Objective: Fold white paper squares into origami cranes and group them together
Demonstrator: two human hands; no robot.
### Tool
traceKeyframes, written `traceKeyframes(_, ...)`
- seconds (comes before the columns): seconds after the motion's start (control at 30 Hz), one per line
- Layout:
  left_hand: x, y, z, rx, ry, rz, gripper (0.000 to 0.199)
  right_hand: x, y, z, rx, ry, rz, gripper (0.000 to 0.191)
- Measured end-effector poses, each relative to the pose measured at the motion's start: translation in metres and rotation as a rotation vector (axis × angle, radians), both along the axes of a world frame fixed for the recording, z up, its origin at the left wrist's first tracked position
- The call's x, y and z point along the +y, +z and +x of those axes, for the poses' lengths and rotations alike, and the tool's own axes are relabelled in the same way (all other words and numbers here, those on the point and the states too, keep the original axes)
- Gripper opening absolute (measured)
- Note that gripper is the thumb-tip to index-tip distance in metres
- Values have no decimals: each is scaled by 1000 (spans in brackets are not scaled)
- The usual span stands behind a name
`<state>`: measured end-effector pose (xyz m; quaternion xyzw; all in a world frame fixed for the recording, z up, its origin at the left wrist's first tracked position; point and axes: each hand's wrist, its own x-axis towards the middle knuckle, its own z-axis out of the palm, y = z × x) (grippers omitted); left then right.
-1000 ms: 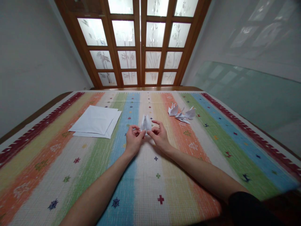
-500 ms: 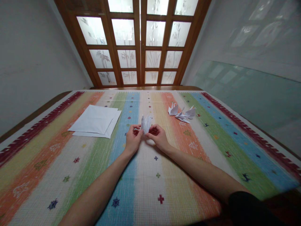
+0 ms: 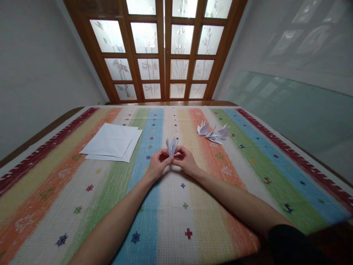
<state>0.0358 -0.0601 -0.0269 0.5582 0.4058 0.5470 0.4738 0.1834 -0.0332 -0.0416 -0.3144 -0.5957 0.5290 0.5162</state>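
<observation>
Between my two hands, just above the middle of the table, is a small folded white paper [image 3: 172,145] whose pointed flaps fan upward. My left hand [image 3: 160,162] pinches its lower end from the left, thumb toward me. From the other side my right hand [image 3: 186,159] grips the same lower part with thumb and fingers. The fingertips of both hands meet at the base and hide the bottom of the fold.
White square paper sheets [image 3: 110,141] lie stacked to the left. Several folded paper cranes [image 3: 216,135] sit at the right. A striped cloth [image 3: 176,221] covers the table. Behind it stand wooden doors with glass panes [image 3: 165,73]; a glass sheet [image 3: 292,106] leans at the right.
The folded paper has turned, and its flaps now look narrower and spread in a V. My left hand has shifted slightly right, its thumb now over the base beside my right thumb.
</observation>
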Motion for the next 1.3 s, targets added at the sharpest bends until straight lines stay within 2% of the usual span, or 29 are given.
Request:
traceKeyframes(0.27, 0, -3, -2, 75, 26, 50, 22, 1, 4, 4, 23, 70, 5, 35)
traceKeyframes(0.53, 3, -7, -5, 144, 254, 117, 19, 5, 2, 8, 47, 1, -37, 26)
traceKeyframes(0.7, 6, -7, -3, 49, 296, 73, 19, 4, 2, 8, -35, -36, -29, 22)
traceKeyframes(0.8, 7, -4, 0, -66, 333, 57, 29, 3, 1, 6, -70, -63, -25, 26)
traceKeyframes(0.9, 7, -1, 1, -113, 308, 20, 38, 2, 1, 4, -20, -91, -53, 38)
traceKeyframes(1.0, 5, 0, 0, -46, 245, 6, 32, 2, 3, 4, 19, -75, -77, 50)
traceKeyframes(1.13, 2, 0, -1, 20, 195, 11, 30, 3, 6, 7, -49, -44, -28, 29)
traceKeyframes(1.3, 1, -1, 1, 43, 169, 8, 28, 1, 10, 8, -116, 2, 3, 27)
